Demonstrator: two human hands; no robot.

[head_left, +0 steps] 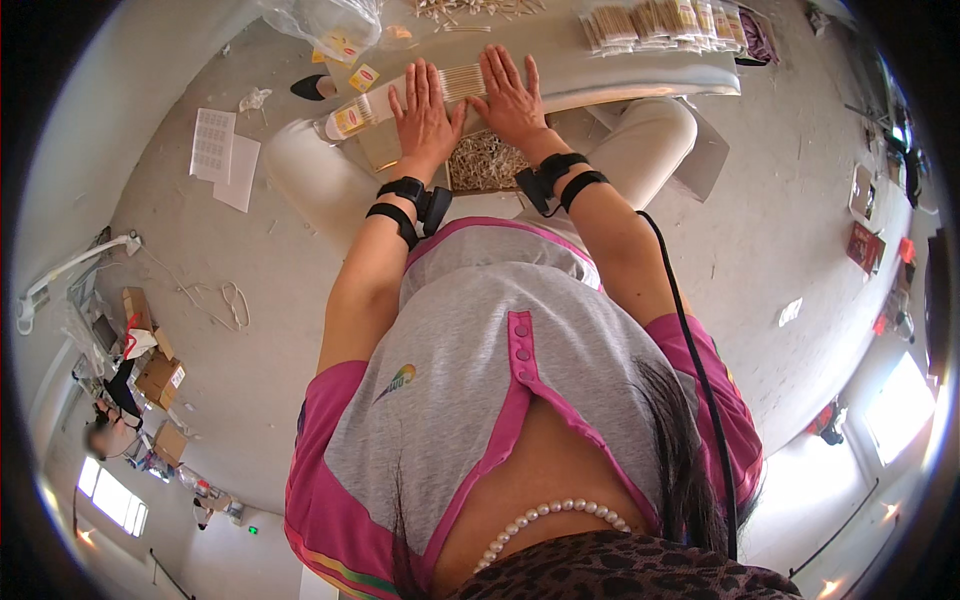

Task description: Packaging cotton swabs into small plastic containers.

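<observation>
My left hand point(424, 112) and my right hand point(510, 95) lie flat, fingers spread, side by side on a long clear packet of thin wooden sticks point(400, 98) that rests on the edge of a grey table point(640, 85). Both palms press down on the packet; neither hand grips it. Just below my hands, on my lap, sits a box of loose sticks point(485, 162). Black bands with small devices wrap both wrists.
Several filled stick packets point(660, 22) line the table's far right. Loose sticks point(470, 8) and a clear plastic bag point(325, 22) lie at the far side. White sheets point(222, 152) lie on the floor at left, cardboard boxes point(158, 378) farther left.
</observation>
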